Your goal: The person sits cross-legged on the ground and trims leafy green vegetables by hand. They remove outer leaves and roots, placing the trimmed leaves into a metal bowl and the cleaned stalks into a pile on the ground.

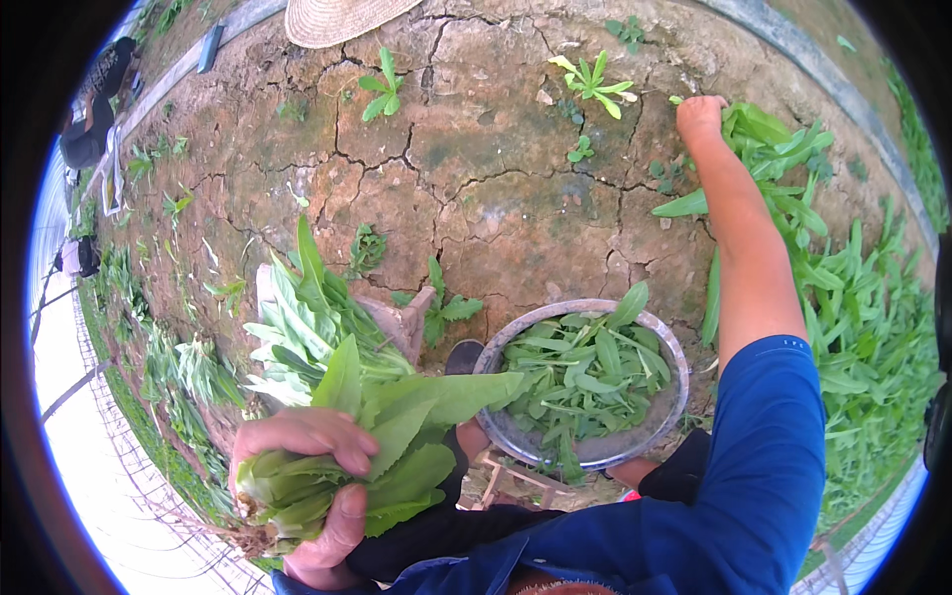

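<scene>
My left hand (316, 461) is closed around a bunch of leafy greens (401, 439), probably leaf lettuce, with soil-caked roots pointing down and left. Beyond it, more pale-based leafy greens (320, 335) are piled on a small wooden stool or stand (401, 320). In front of me a round metal basin (677, 357) holds loose green leaves (587, 364). My right arm reaches far forward, and my right hand (701, 117) is at the left edge of a heap of long green leaves (773, 149). Its fingertips are hidden, though a small green bit shows beside them.
Cracked bare soil (476, 141) bears scattered small plants (591, 83). A straw hat (346, 18) lies at the top. More greens (870, 335) spread along the right. Under the basin is a low wooden stool (513, 480). At far left another person (93, 119) is partly visible.
</scene>
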A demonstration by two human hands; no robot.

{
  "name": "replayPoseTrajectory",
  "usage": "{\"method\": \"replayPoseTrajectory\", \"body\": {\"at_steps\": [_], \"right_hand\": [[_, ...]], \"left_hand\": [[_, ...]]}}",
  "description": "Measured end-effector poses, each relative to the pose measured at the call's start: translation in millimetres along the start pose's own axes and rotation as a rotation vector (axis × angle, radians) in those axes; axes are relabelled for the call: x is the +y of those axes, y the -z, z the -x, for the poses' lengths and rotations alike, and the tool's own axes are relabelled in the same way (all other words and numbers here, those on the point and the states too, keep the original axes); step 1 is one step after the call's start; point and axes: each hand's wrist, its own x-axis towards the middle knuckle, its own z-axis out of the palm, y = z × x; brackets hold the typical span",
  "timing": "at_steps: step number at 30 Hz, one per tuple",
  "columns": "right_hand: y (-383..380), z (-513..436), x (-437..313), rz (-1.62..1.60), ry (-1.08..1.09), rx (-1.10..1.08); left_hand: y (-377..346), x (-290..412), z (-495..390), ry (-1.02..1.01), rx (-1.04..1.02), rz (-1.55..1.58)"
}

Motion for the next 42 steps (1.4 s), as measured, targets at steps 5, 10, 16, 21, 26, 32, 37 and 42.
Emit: {"method": "replayPoseTrajectory", "body": {"at_steps": [5,10,16,21,26,32,37,42], "right_hand": [[20.7,5.1,-2.0,-0.037,-0.094,-0.115],[20.9,-2.8,-3.3,-0.091,-0.147,-0.146],[-5.8,-5.4,1.3,-0.056,-0.051,-0.006],[-8.2,15.0,-6.7,-0.067,-0.025,0.021],[12.4,61.8,-15.3,-0.026,0.058,0.418],[49.1,153.2,15.2,-0.436,0.383,0.797],[34.7,230.8,34.0,-0.498,0.337,0.897],[17.3,305.6,43.5,-0.177,0.419,0.745]], "left_hand": [[0.3,-1.8,-0.8,0.01,0.006,-0.005],[-0.8,-2.0,-4.7,-0.005,-0.006,-0.003],[-2.7,1.2,-0.1,-0.01,0.013,0.004],[-5.7,1.4,7.0,-0.022,0.001,0.05],[-2.4,12.0,25.9,-0.031,-0.063,0.111],[-8.5,7.9,44.2,-0.189,-0.224,0.011],[-22.9,-3.9,68.4,-0.306,-0.278,-0.083],[-34.9,-5.2,94.5,-0.499,-0.365,-0.194]]}}
